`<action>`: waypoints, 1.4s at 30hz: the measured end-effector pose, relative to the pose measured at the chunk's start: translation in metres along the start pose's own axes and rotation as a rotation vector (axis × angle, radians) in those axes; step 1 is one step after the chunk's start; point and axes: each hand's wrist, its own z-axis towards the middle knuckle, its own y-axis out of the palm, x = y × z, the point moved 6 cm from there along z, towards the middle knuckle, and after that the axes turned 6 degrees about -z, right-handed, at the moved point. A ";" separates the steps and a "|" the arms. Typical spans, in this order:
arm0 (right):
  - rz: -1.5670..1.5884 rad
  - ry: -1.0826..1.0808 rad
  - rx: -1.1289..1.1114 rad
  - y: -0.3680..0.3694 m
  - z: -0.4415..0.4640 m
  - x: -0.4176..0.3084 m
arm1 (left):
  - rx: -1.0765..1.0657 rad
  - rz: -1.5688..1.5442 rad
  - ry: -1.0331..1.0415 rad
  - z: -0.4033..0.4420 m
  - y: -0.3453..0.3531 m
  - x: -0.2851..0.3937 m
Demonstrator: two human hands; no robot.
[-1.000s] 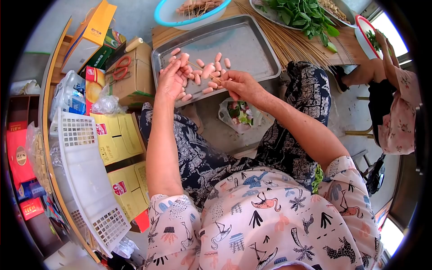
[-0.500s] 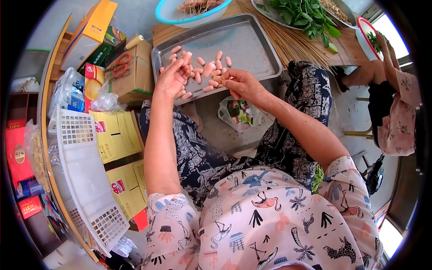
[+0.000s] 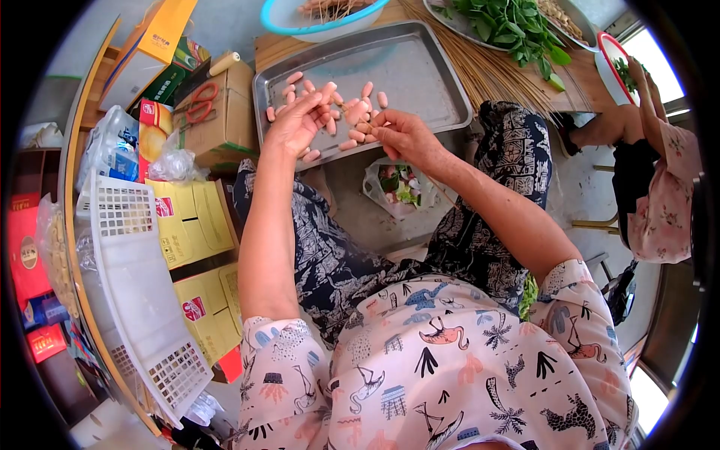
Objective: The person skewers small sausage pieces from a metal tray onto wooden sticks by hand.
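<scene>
Small pink sausages lie loose in the near left part of a grey metal tray. My left hand is over the tray's left side, palm turned up, fingers curled together; what they pinch is too small to make out. My right hand is closed on a thin wooden skewer, whose rear end sticks out below the hand. The skewer's front end runs toward the sausages between my hands; its tip is hard to see.
Behind the tray is a blue-rimmed bowl. Many skewers and leafy greens lie to the right. Cartons and a white basket stand left. A plastic bag hangs below the tray. Another person sits at far right.
My left hand has shifted slightly right and its fingers have closed nearer the sausages. The skewer's rear end now shows more below my right hand, which has hardly moved.
</scene>
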 end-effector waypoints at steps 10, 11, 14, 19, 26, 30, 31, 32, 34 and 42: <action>0.028 -0.019 0.063 -0.002 0.007 -0.004 | -0.022 0.235 -0.018 -0.004 0.027 -0.012; 0.049 -0.007 0.067 -0.002 0.007 -0.003 | -0.017 0.262 -0.017 -0.005 0.029 -0.013; 0.036 0.015 0.064 -0.004 0.007 -0.003 | -0.050 0.231 -0.051 -0.004 0.034 -0.017; 0.049 0.043 0.092 -0.007 0.007 -0.003 | 0.048 0.269 -0.020 0.008 0.007 -0.018; 0.071 0.050 0.120 -0.011 0.005 -0.002 | 0.153 1.688 0.343 0.035 -0.037 -0.036; 0.073 0.051 0.096 -0.014 0.005 -0.001 | 0.169 1.841 0.323 0.028 -0.033 -0.046; 0.062 0.050 0.099 -0.015 0.004 -0.002 | 0.160 1.888 0.291 0.029 -0.035 -0.049; 0.051 0.050 0.103 -0.016 0.002 -0.003 | 0.157 1.891 0.294 0.028 -0.037 -0.050; 0.051 0.044 0.107 -0.017 0.000 -0.003 | 0.092 1.798 0.513 0.024 -0.033 -0.047; 0.036 0.044 0.104 -0.022 -0.007 -0.009 | 0.324 1.028 0.156 0.012 -0.021 -0.019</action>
